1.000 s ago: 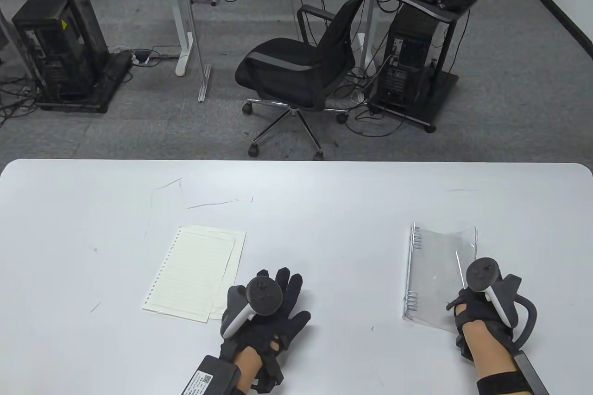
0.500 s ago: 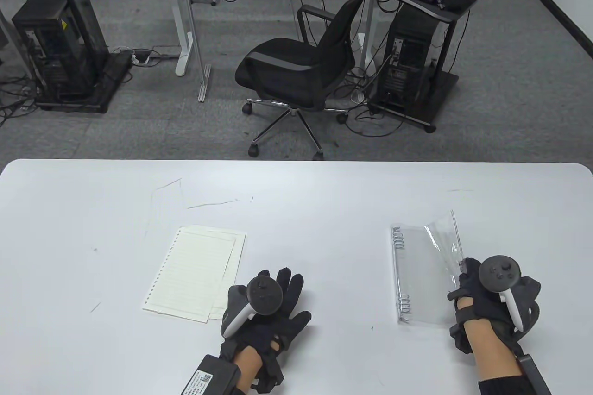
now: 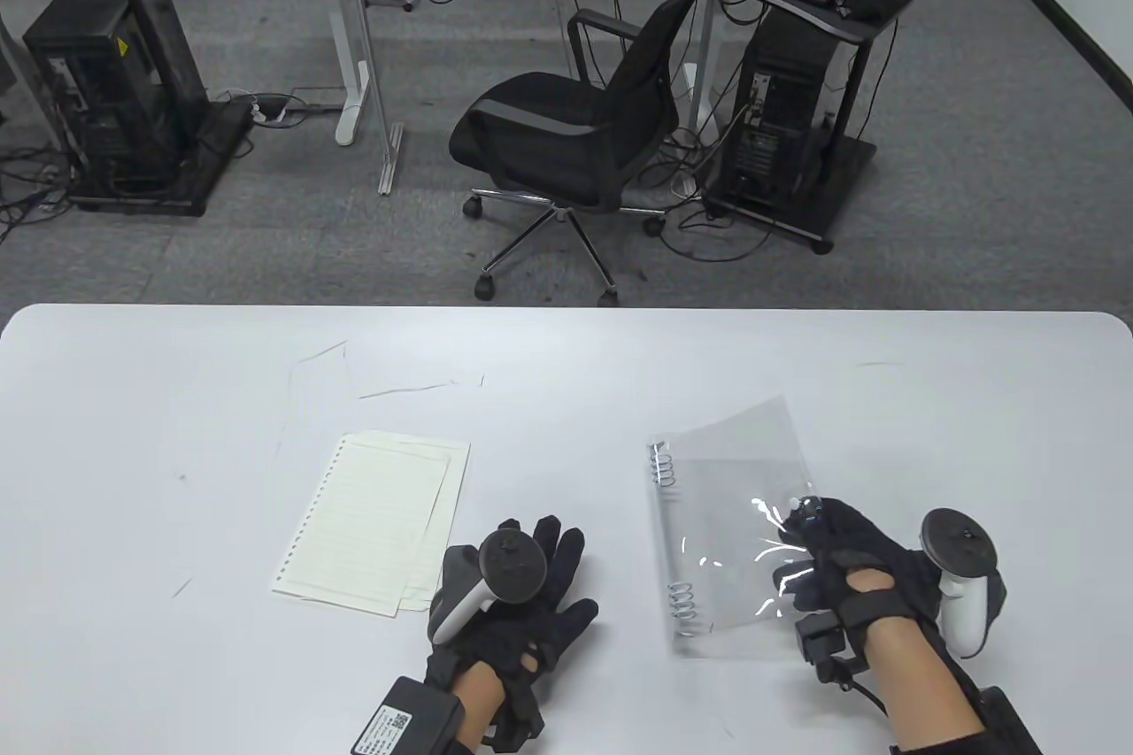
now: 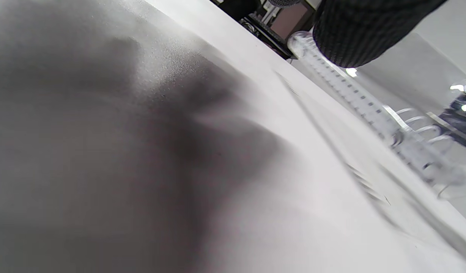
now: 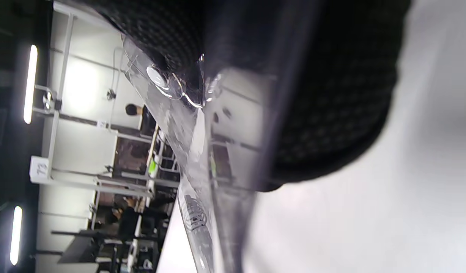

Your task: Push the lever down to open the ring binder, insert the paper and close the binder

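A clear plastic ring binder (image 3: 721, 525) lies right of the table's middle, metal rings (image 3: 666, 468) along its left edge. My right hand (image 3: 810, 543) pinches the binder's clear cover (image 5: 187, 125) at its right edge, and the cover stands raised and tilted. A small stack of lined punched paper (image 3: 372, 516) lies to the left. My left hand (image 3: 549, 551) rests flat on the table, fingers spread, just right of the paper's near corner and holding nothing. In the left wrist view the binder spine (image 4: 354, 94) with its rings shows close by. I cannot make out the lever.
The white table (image 3: 177, 401) has scuff marks at the far left. Beyond its far edge stand an office chair (image 3: 575, 135), a computer cart (image 3: 788, 127) and desk legs.
My right hand has dragged the binder leftward towards the table's middle, keeping hold of the cover's right edge, and the cover has swung over. My left hand has stayed put.
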The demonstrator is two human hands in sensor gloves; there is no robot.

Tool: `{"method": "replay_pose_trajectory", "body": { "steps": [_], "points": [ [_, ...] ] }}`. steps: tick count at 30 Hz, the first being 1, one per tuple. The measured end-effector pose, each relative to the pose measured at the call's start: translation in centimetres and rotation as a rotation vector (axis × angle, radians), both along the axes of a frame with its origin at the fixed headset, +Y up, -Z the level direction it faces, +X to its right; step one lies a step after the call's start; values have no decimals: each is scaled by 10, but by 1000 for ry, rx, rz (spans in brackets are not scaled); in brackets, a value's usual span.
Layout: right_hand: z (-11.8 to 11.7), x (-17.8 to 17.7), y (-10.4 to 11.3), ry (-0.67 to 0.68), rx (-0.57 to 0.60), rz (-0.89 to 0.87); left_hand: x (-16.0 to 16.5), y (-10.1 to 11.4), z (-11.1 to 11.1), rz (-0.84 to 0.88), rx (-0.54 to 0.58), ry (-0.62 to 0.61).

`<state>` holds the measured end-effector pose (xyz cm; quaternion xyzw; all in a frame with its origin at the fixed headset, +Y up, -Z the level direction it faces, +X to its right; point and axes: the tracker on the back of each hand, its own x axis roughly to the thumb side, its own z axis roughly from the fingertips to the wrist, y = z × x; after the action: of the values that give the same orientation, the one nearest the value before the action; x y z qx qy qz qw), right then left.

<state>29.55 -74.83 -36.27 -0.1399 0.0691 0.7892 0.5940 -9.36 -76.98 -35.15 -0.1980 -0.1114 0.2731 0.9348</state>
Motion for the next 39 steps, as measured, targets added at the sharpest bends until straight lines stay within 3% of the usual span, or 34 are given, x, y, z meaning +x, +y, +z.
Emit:
{"method": "replay_pose_trajectory", "body": {
  "steps": [6,11,18,26,28,31,34,36,39],
  "points": [
    [0,-15,-6,2,-4,214,1,-1,-1,-1,-7,1],
    [-2,-23,-4,127,-37,793,3,-2,0,-11,-9,-10],
    [-10,-33,-15,190,-131,1045,11,-6,1,-40,-15,-43],
    [-13,-31,-19,195,-197,1116,18,-7,2,-66,-22,-68],
    [-12,-29,-15,216,-205,1127,25,5,5,-55,-11,-82],
    [-14,-27,-7,286,-22,978,48,34,13,-2,39,-124],
    [-14,-31,-12,443,-52,809,79,49,18,-49,56,-206],
    [-15,-40,-18,565,-52,887,99,37,17,-132,33,-220],
    [-16,-50,-22,628,-71,1028,124,6,13,-274,-19,-272]
  ]
}}
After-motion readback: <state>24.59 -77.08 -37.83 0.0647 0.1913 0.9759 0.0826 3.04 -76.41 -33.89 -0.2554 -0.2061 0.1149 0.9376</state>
